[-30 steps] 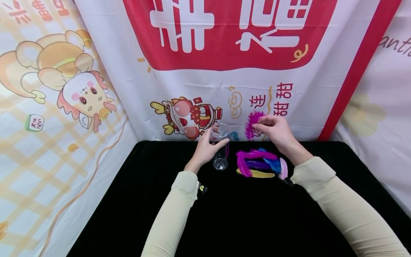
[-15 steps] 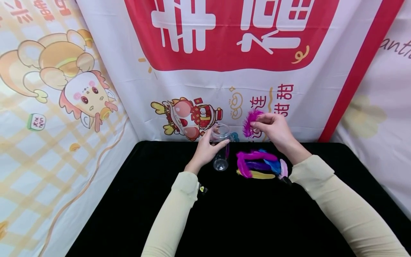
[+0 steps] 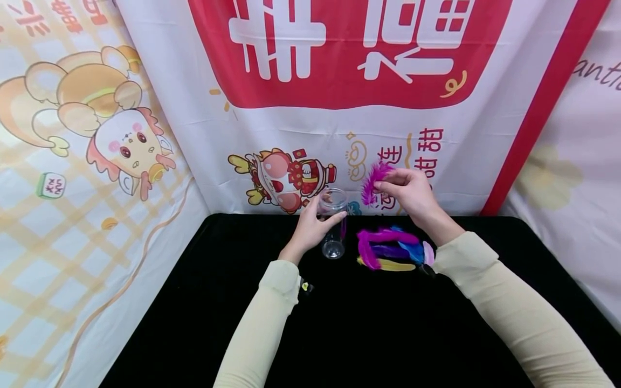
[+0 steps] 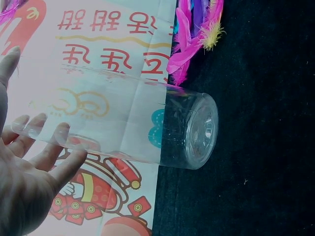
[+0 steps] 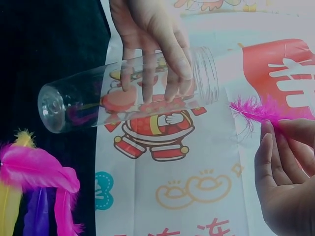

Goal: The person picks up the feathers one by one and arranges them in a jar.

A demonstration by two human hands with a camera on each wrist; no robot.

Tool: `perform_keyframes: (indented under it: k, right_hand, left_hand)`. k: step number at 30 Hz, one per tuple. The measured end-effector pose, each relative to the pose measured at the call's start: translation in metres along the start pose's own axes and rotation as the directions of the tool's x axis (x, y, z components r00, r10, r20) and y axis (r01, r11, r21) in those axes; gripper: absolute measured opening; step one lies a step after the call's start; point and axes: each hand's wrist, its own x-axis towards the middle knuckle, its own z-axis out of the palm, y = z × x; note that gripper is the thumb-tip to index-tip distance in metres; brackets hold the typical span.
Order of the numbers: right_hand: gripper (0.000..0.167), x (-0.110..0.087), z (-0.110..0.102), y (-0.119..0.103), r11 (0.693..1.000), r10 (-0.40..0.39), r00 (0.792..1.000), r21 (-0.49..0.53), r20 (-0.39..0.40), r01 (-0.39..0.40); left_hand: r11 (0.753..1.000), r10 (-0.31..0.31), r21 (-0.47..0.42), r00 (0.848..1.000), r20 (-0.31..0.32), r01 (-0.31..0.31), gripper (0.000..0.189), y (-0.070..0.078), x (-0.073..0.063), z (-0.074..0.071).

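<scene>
A clear, open-mouthed plastic jar [image 3: 333, 240] stands near the table's back edge, and my left hand [image 3: 309, 229] grips its upper part from the left. The left wrist view shows the fingers curled along the jar's wall [image 4: 133, 118]. My right hand [image 3: 412, 194] pinches a magenta feather [image 3: 374, 183] between thumb and fingertips, up and to the right of the jar's mouth. In the right wrist view the feather [image 5: 253, 110] points toward the jar mouth [image 5: 206, 76], apart from it. No feather is seen inside the jar.
Several loose feathers [image 3: 388, 234], magenta, purple, blue, yellow and pale pink, lie on the black tabletop [image 3: 359, 323] to the right of the jar. A printed cloth backdrop [image 3: 271, 124] rises right behind the table's back edge. Another printed cloth [image 3: 160, 258] hangs at the left.
My right hand has moved slightly left and up with the magenta feather, closer to the jar's mouth. My left hand and the jar have stayed put.
</scene>
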Motion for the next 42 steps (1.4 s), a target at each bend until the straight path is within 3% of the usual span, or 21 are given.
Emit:
perform_keyframes:
  k: [21,29,42]
  right_hand:
    - [0.028,0.007,0.012,-0.008,0.999,-0.041,0.999,0.013,-0.006,0.041]
    - [0.018,0.011,0.023,-0.008,0.995,-0.076,0.997,0.068,-0.024,0.077]
    - [0.015,0.017,0.041,-0.008,0.993,-0.107,0.993,0.045,-0.044,0.109]
  left_hand:
    - [1.000,0.002,-0.009,1.000,-0.009,-0.002,0.077,0.000,-0.001,0.002]
    - [1.000,0.007,0.025,1.000,-0.008,-0.007,0.075,0.002,-0.003,0.001]
    - [1.000,-0.002,-0.005,1.000,0.004,0.002,0.074,0.001,-0.001,0.001]
